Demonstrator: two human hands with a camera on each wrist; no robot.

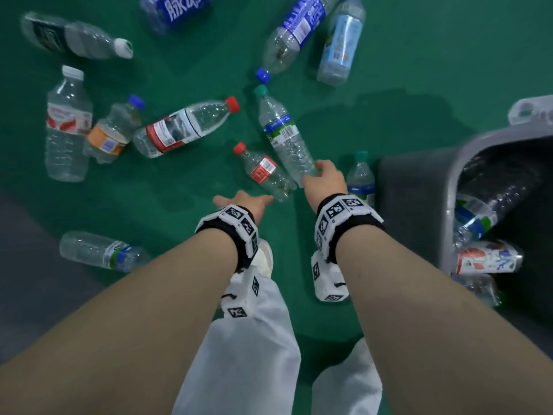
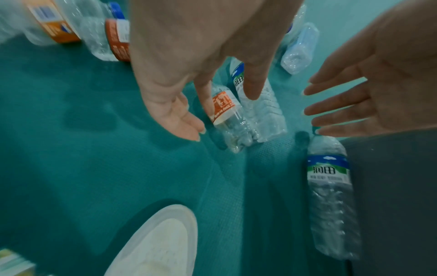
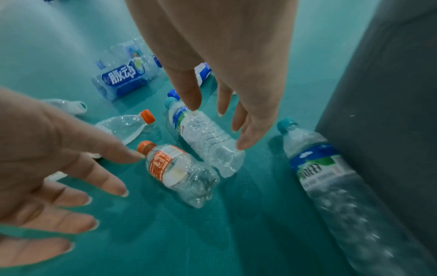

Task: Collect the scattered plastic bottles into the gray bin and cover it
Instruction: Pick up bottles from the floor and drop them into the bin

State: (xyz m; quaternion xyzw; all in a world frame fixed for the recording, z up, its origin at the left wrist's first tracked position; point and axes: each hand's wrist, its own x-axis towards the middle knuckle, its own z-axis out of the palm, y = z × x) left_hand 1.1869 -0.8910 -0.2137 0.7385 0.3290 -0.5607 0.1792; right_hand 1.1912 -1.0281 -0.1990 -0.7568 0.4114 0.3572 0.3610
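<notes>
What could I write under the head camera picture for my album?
Two open hands, left hand and right hand, reach for bottles on the green floor beside the gray bin.

bottles [image 1: 282, 136]: clear glossy plastic, crinkled, with paper-like labels
floor [image 2: 94, 168]: green, matt, finely textured
bin [image 1: 454, 187]: gray matt plastic

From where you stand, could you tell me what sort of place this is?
Probably an indoor staged work area: a green textured floor mat strewn with empty plastic bottles, and a gray bin beside them already holding several. No furniture or walls show, so I can't say more.
</notes>
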